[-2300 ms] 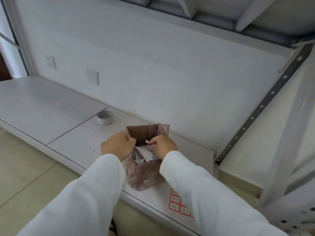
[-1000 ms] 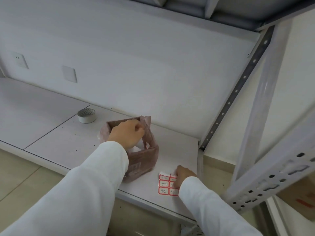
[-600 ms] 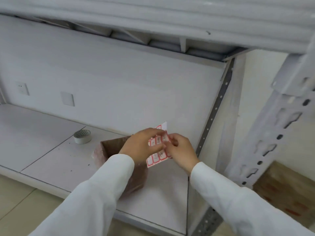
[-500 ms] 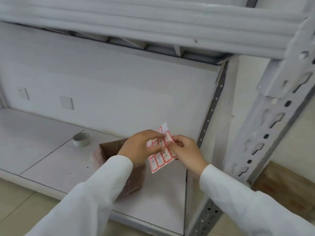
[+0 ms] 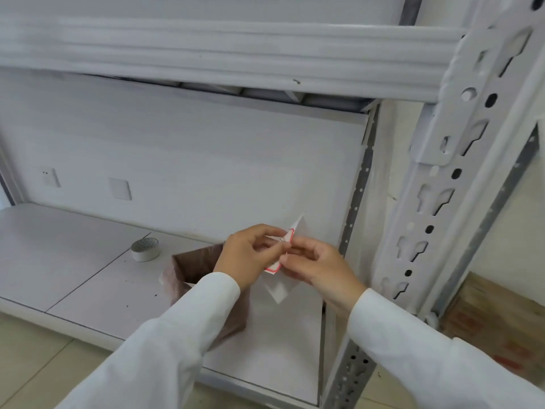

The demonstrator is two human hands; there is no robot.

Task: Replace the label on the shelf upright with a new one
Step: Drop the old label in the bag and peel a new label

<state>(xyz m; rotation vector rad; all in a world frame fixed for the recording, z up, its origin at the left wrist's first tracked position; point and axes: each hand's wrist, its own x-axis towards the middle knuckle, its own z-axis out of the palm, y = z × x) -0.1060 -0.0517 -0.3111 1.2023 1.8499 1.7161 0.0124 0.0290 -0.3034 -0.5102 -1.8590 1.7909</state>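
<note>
Both my hands hold a sheet of red-bordered labels in the air above the lower shelf, the sheet bent so its white back faces me. My left hand pinches its left side. My right hand pinches its right side, fingertips at a red-edged label. The white perforated shelf upright rises just right of my hands. I see no label stuck on it.
A brown bag-lined box stands open on the white lower shelf under my left forearm. A roll of white tape lies further left. A shelf beam runs overhead. A cardboard box sits on the floor at right.
My hands left the brown box; the right one picked the label sheet off the shelf. Both raised it, and it has since been folded back so its white side shows.
</note>
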